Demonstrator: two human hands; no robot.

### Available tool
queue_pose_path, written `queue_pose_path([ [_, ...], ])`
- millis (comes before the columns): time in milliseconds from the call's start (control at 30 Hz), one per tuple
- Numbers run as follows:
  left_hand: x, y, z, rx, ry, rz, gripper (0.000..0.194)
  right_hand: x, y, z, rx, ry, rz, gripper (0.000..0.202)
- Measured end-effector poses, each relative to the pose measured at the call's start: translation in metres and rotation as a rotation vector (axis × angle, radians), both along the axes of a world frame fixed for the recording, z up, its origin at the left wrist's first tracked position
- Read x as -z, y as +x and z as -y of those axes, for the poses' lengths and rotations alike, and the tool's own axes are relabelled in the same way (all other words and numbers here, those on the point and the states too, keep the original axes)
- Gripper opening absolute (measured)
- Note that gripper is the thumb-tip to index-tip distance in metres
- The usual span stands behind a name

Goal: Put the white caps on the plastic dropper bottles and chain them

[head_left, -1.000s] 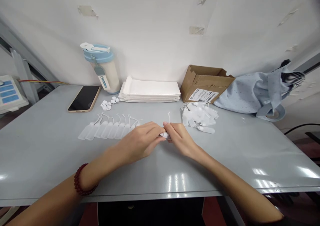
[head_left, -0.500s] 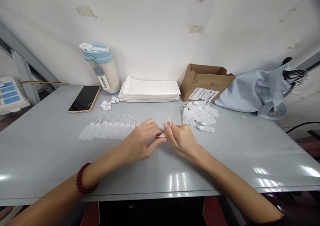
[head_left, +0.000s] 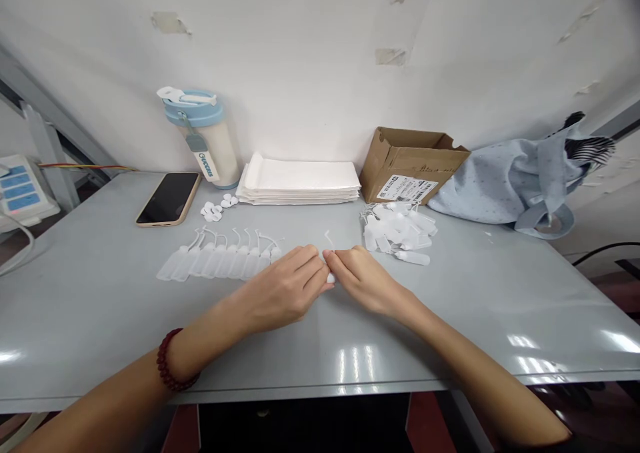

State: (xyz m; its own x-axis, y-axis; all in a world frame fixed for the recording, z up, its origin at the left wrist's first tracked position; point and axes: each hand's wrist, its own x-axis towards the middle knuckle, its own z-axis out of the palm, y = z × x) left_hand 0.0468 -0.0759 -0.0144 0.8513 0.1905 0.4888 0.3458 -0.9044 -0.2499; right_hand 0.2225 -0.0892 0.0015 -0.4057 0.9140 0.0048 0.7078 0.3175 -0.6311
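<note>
My left hand (head_left: 295,283) and my right hand (head_left: 363,276) meet fingertip to fingertip above the middle of the table, both closed. Between them shows a bit of a small white plastic piece (head_left: 331,277), gripped by my left fingers and mostly hidden. A thin white cord (head_left: 328,237) sticks up from the pinch of my right thumb and fingers. Left of my hands lies a neat row of translucent white pouch-like pieces (head_left: 215,261) with cords at their tops. A loose pile of similar pieces (head_left: 400,228) is to the right.
Small white bits (head_left: 212,211) lie near a phone (head_left: 169,199) and a blue-lidded bottle (head_left: 210,143). Along the wall stand a stack of white envelopes (head_left: 303,181), a cardboard box (head_left: 410,166) and a light blue bag (head_left: 500,183). The grey table (head_left: 380,353) ends close below my forearms.
My hands have drawn closer together and my left fingers have curled in further, covering more of the white piece. The cord's free end has shifted slightly left.
</note>
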Motion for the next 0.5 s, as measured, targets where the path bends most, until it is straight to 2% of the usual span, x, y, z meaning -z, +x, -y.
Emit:
queue_pose_path([
  [33,0.000,0.000,0.000,0.001,0.006,-0.004,0.018,0.000,0.000,0.000,-0.005,-0.006,-0.002,0.046],
  [100,0.001,0.000,-0.002,0.007,-0.095,0.037,0.017,0.001,0.000,-0.001,0.007,0.022,0.037,0.046],
  [233,-0.002,-0.001,-0.005,0.009,-0.516,0.208,0.011,0.008,0.000,0.001,0.048,0.237,0.204,0.042],
  [300,-0.005,-0.001,-0.004,-0.004,-0.639,0.220,0.013,0.012,0.000,0.001,0.033,0.361,0.256,0.043],
  [400,-0.007,0.000,-0.003,-0.026,-0.614,0.155,0.017,0.017,0.000,0.001,0.008,0.469,0.278,0.045],
  [500,-0.004,0.000,-0.002,-0.044,-0.368,0.087,0.019,0.017,0.000,0.000,0.004,0.449,0.245,0.045],
])
